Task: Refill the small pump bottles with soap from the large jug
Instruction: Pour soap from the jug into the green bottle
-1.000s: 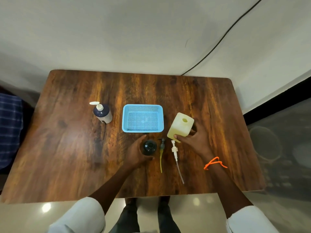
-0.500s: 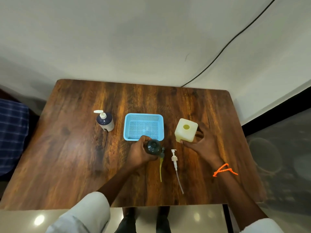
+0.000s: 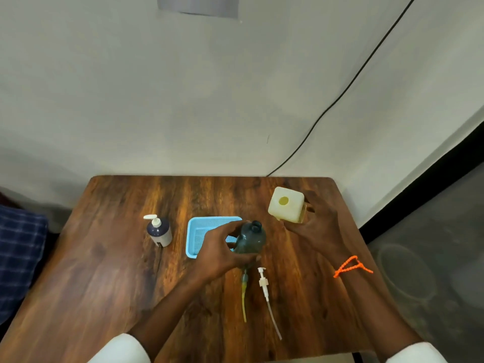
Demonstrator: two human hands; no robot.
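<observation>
My left hand (image 3: 218, 251) grips a dark green uncapped bottle (image 3: 250, 238), lifted and tilted in front of the blue basket (image 3: 200, 231). My right hand (image 3: 318, 226) holds the pale yellow jug (image 3: 285, 205) by its right side; the jug's mouth is uncapped and faces up. Two removed pumps lie on the table near me: a green one with a yellow tube (image 3: 244, 292) and a white one with a clear tube (image 3: 265, 292). A dark blue pump bottle with a white pump (image 3: 158, 231) stands left of the basket.
The wooden table (image 3: 104, 271) stands against a light wall, with a black cable (image 3: 340, 95) running down behind it. A blue checked cloth (image 3: 18, 252) lies off the left edge. An orange cord (image 3: 351, 265) circles my right wrist.
My left hand has lifted the dark green bottle off the table and tilted it. My right hand moved the jug farther back and right. The camera has tilted up.
</observation>
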